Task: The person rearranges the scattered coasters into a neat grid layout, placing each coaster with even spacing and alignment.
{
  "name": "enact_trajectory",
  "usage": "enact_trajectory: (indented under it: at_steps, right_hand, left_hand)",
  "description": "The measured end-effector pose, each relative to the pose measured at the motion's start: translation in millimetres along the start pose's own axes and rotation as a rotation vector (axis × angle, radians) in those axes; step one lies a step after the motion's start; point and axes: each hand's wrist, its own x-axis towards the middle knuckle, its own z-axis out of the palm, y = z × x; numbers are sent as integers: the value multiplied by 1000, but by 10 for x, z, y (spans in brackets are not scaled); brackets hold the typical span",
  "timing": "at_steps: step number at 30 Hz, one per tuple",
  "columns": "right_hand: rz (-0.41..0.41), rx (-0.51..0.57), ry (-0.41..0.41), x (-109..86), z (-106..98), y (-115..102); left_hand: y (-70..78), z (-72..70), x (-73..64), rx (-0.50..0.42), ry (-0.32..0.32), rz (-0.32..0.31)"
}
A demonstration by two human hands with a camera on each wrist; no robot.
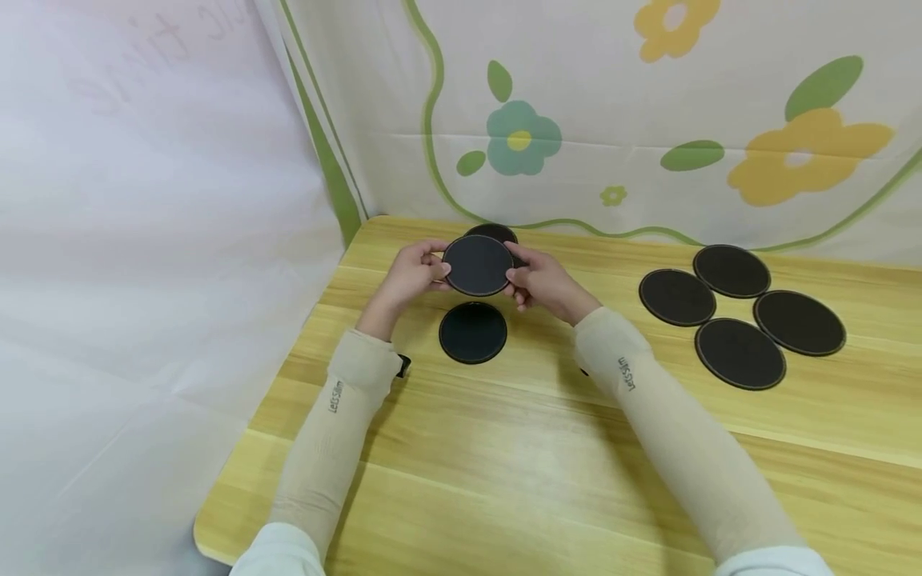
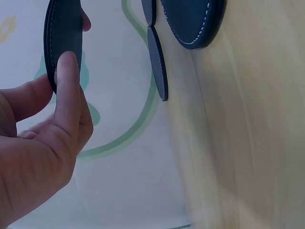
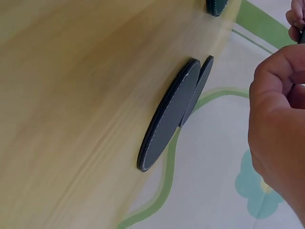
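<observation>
Both hands hold a round black coaster [image 1: 479, 265] between them, raised above the table. My left hand [image 1: 414, 276] pinches its left edge between thumb and fingers; in the left wrist view the coaster [image 2: 66, 33] is seen nearly edge-on, with light stitching along its rim. My right hand [image 1: 546, 282] grips the opposite edge, though in the right wrist view the hand [image 3: 279, 109] hides most of the contact. A second black coaster [image 1: 473, 333] lies on the table just in front. Behind the held one, another coaster [image 1: 495, 231] is partly covered.
Several more black coasters [image 1: 740, 353] lie in a ring on the right side of the wooden table [image 1: 504, 464]. A white curtain with printed flowers [image 1: 523, 138] hangs along the back edge, and plain white cloth [image 1: 158, 280] hangs on the left.
</observation>
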Motion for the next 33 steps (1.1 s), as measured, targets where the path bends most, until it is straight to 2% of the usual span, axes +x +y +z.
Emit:
enact_trajectory:
  at_steps: [6, 17, 26, 33]
  right_hand:
    - [-17, 33, 25, -124, -75, -1]
    - [-27, 1, 22, -348, -217, 50]
    - [50, -57, 36, -553, -334, 162]
    - [86, -96, 27, -669, -441, 237]
  left_hand:
    - [35, 84, -41, 44, -71, -4]
    - [32, 263, -67, 113, -179, -24]
    - [-42, 518, -91, 258, -234, -36]
    - [-64, 703, -129, 313, -298, -57]
